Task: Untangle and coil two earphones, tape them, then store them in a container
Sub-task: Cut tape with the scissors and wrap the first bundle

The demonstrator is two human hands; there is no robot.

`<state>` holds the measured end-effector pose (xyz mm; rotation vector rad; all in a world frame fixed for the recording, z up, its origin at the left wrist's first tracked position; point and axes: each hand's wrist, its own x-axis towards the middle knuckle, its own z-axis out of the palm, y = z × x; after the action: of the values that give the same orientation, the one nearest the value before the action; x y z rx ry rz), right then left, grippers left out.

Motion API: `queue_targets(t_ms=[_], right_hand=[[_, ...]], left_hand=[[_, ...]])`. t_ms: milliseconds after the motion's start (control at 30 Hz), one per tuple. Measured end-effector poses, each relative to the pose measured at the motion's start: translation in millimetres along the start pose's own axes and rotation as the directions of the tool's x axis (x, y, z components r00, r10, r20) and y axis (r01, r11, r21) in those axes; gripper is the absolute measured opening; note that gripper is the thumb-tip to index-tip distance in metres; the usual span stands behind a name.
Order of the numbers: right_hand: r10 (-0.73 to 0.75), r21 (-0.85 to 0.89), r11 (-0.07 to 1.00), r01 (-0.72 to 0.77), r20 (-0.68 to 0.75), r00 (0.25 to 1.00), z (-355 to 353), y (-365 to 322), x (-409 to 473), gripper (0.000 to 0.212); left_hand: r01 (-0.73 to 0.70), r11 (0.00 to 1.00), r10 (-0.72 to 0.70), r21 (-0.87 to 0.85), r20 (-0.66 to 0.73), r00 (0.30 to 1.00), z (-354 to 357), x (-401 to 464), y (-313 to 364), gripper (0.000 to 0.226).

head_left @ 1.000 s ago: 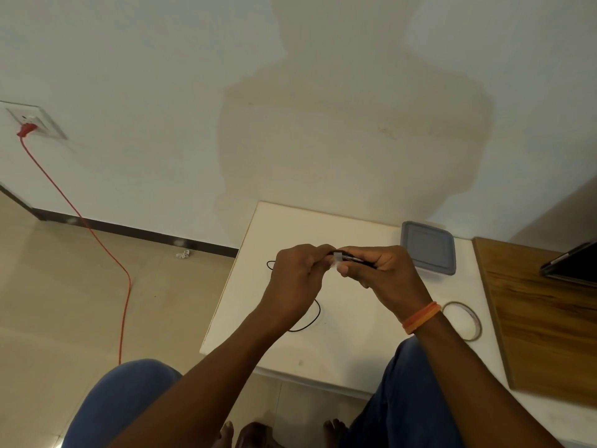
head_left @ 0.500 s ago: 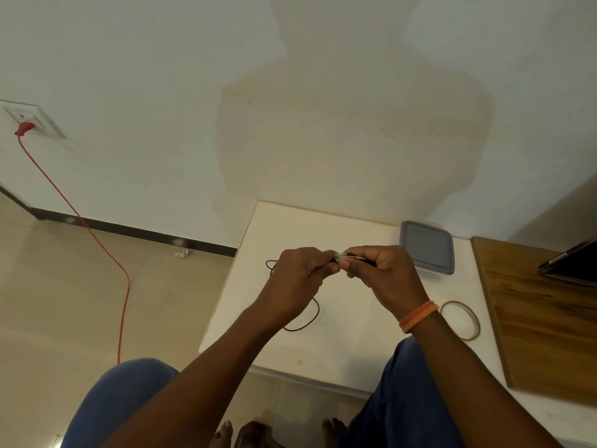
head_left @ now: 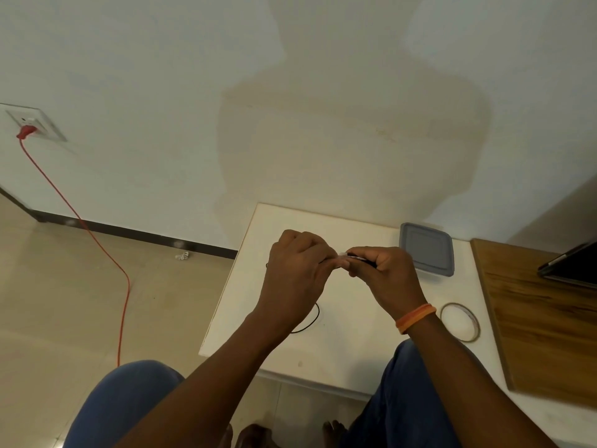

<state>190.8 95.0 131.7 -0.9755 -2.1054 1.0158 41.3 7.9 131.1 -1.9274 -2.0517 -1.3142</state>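
Note:
Above the white table (head_left: 339, 357), my right hand (head_left: 382, 276) grips a coiled black earphone (head_left: 363, 258) with a bit of white tape on it. My left hand (head_left: 298, 270) pinches the tape end of that coil from the left. A second black earphone wire (head_left: 311, 321) lies loose on the table under my left wrist, mostly hidden. The grey lidded container (head_left: 426, 248) sits at the table's back right. A roll of clear tape (head_left: 460, 321) lies flat to the right of my right wrist.
A wooden board (head_left: 542, 318) lies on the right with a dark device (head_left: 571, 263) on it. A red cable (head_left: 106, 253) runs from a wall socket (head_left: 32, 124) down across the floor at left. My knees are under the table's front edge.
Both hands stay together over the table; the fingers have shifted slightly around the white tape on the coil. Nothing else has moved.

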Motion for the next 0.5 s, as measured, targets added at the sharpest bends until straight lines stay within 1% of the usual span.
queue_targets(t_ms=[100, 133, 167, 200, 233, 267, 300, 333, 367, 400, 433, 500], right_hand=[[-0.031, -0.041, 0.999, 0.031, 0.000, 1.000, 0, 1, 1, 0.008], [-0.044, -0.059, 0.997, 0.044, -0.001, 0.999, 1, 1, 1, 0.008], [-0.061, -0.079, 0.995, 0.060, -0.004, 0.998, 2, 1, 1, 0.010], [-0.088, -0.108, 0.990, 0.087, -0.009, 0.996, 2, 0, 0, 0.012], [-0.128, -0.151, 0.981, 0.124, -0.016, 0.992, 2, -1, 0, 0.014], [-0.174, -0.204, 0.965, 0.166, -0.019, 0.985, 3, -2, 0, 0.014], [-0.215, -0.251, 0.946, 0.203, -0.017, 0.977, 3, -3, -1, 0.013], [-0.240, -0.283, 0.932, 0.228, -0.010, 0.971, 3, -3, -1, 0.012], [-0.252, -0.295, 0.925, 0.241, 0.001, 0.968, 3, -3, -1, 0.011], [-0.254, -0.290, 0.924, 0.247, 0.017, 0.967, 3, -4, -2, 0.011], [-0.249, -0.271, 0.930, 0.249, 0.033, 0.968, 4, -4, -2, 0.012], [-0.232, -0.235, 0.942, 0.239, 0.059, 0.971, 7, -5, -4, 0.011]], left_hand=[[0.071, 0.997, -0.070, -0.043, 0.024, 0.997, -3, 1, 1, 0.008], [0.130, 0.989, -0.127, -0.070, 0.041, 0.991, -4, 2, 3, 0.008], [0.222, 0.967, -0.214, -0.124, 0.072, 0.974, -5, 2, 5, 0.008], [0.346, 0.914, -0.324, -0.214, 0.132, 0.937, -6, 2, 7, 0.011], [0.488, 0.809, -0.435, -0.329, 0.223, 0.872, -7, 3, 10, 0.014], [0.626, 0.649, -0.523, -0.433, 0.343, 0.780, -10, 6, 13, 0.013], [0.731, 0.478, -0.571, -0.487, 0.460, 0.680, -12, 9, 14, 0.009], [0.806, 0.341, -0.594, -0.484, 0.554, 0.584, -15, 13, 13, 0.008], [0.855, 0.246, -0.605, -0.458, 0.617, 0.504, -17, 16, 10, 0.010], [0.884, 0.176, -0.605, -0.434, 0.660, 0.445, -19, 19, 5, 0.013], [0.895, 0.118, -0.590, -0.430, 0.694, 0.412, -21, 22, -1, 0.014], [0.885, -0.007, -0.550, -0.465, 0.742, 0.385, -24, 26, -9, 0.012]])
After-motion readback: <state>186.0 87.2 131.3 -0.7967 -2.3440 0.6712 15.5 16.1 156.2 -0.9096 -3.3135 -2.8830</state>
